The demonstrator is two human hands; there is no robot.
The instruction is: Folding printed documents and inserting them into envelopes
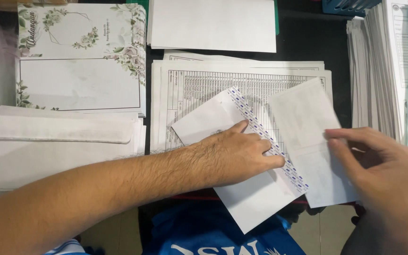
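Floral cards [79, 56] stacked top-left, envelope pile [57, 141] below, blank sheets [212, 24] top-centre, printed forms [204, 80] mid-worktop, paper stacks [388, 71] right, blue crate [348, 6] corner.

Both forearms bare to the frame edge; no sleeves, watch, rings or gloves visible. Left hand [239, 153] and its forearm carry dark hair, densest along the forearm's upper side. Right hand [383, 177] shows short, unpainted nails. Near edge, centre: a blue shirt [204, 233] with white lettering, partly cut off. Near left corner: a small patch of blue-and-white striped fabric, too little to identify.
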